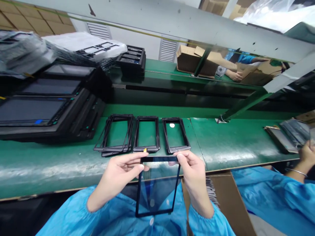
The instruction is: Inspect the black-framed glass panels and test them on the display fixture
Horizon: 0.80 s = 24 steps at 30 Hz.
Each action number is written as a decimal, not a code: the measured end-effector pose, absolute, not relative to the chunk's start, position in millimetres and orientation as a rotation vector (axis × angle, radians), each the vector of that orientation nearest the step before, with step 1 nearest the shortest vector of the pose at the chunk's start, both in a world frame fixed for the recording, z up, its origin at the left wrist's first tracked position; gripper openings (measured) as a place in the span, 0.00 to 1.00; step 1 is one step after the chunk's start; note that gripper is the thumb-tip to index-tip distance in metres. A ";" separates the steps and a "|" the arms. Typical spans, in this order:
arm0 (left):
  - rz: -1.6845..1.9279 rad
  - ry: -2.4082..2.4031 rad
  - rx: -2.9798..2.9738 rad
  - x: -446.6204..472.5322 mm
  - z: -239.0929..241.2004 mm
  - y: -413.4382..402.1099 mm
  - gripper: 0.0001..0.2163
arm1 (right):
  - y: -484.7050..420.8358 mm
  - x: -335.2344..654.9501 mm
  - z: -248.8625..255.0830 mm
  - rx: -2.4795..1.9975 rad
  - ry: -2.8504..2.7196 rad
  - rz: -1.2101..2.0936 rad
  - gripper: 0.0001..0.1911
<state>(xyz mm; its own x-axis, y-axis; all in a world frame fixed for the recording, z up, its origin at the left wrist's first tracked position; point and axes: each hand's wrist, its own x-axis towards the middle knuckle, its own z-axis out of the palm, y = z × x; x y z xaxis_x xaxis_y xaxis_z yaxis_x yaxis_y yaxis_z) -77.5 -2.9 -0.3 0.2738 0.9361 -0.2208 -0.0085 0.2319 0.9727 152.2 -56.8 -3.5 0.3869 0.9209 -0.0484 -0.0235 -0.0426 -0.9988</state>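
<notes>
A see-through touch glass panel (158,188) with a black border hangs in front of my chest. My left hand (125,168) pinches its upper left corner between thumb and fingers. At the upper right corner, my right hand (192,172) grips it with the thumb on the near face. A small orange-yellow tab (145,150) sticks up by the left fingertips. Just beyond my hands, black rectangular frames lie in three stacks: a left stack (105,144), a middle stack (136,134) and a right stack (184,132).
Black trays (83,118) with dark screens are piled at the left. A green shelf (159,67) above the bench (221,141) carries cardboard dividers (188,59) and black trays (133,55). A slanted post (246,105) stands at right. A co-worker's hand (307,154) touches wrapped panels (294,131).
</notes>
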 end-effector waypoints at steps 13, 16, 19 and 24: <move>0.926 1.091 1.807 -82.3 0.3 -2.0 0.15 | -73.7 147.2 -0.5 -1.389 -1.001 1.020 0.11; 0.816 0.937 2.207 -75.4 14.7 0.7 0.24 | -73.0 140.0 -0.6 -1.416 -1.127 0.993 0.10; 0.492 0.743 2.182 -70.1 24.4 4.4 0.27 | -71.7 141.4 0.2 -1.330 -1.105 1.108 0.19; 0.448 0.931 1.527 -77.1 14.6 3.1 0.19 | -78.5 178.3 -7.5 -1.393 -0.906 1.248 0.21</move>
